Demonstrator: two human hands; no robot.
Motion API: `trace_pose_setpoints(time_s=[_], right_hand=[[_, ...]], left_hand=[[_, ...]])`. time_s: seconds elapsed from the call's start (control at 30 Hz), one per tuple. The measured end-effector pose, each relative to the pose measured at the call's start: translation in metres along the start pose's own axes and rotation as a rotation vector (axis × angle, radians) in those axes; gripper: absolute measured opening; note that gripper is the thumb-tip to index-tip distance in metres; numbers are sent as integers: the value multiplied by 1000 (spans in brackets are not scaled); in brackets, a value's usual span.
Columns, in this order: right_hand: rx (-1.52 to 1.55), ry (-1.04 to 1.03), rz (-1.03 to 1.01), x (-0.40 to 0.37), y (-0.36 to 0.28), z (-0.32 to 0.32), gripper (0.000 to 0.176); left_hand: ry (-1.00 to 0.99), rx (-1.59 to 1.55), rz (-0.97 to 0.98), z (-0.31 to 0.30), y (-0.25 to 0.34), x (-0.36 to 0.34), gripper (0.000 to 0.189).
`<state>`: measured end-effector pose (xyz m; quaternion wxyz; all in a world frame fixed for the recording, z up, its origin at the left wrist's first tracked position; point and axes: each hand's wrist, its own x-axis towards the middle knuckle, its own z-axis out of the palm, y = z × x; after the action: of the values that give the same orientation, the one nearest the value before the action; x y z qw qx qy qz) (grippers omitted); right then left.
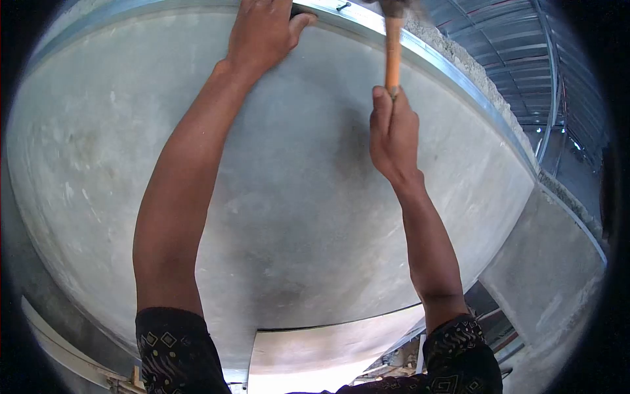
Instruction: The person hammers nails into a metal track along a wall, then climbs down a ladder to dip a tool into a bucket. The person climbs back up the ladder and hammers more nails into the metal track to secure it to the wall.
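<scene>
My right hand (395,134) is wrapped around the wooden handle of a hammer (393,56), held upright with its head blurred at the top edge. My left hand (266,29) presses at a shiny metal channel (420,46) that runs along the top of a grey wall (295,197). Its thumb lies on the channel's lower edge, beside a small dark gap; the other fingers are cut off by the frame. A nail or screw (343,6) sticks out of the channel between my two hands.
Rough concrete (485,79) borders the channel on the upper right. Beyond it is a metal roof frame (551,72). Below, a pale board (308,354) stands out from the wall's foot. Another grey wall panel (551,256) adjoins at the right.
</scene>
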<state>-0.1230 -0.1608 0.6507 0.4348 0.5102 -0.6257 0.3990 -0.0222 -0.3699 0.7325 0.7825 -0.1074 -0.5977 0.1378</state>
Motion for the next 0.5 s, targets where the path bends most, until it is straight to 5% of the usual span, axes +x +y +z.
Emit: trace_pose_setpoints(time_s=[0.23,0.3,0.33,0.4,0.47,0.5], right_hand=[[133,144,-72,-8,-24,-49,39],[388,587,-215,-14,-52,-68,42],[884,232,-480,-12,-9,-92,33],[950,156,-817,-8,-13,-89,23],[-224,678,-707,-3,52,-34,20],[-544,156,-302,-3,26,-16,27]], left_hand=[[-39,104,-32,2,-3,-3,62],[-17,93,-21,6,-4,-2,63],[-22,92,-27,7,-4,-5,63],[1,56,12,5,-5,-4,64],[32,60,23,5,-5,0,65],[27,63,23,3,-4,-3,66]])
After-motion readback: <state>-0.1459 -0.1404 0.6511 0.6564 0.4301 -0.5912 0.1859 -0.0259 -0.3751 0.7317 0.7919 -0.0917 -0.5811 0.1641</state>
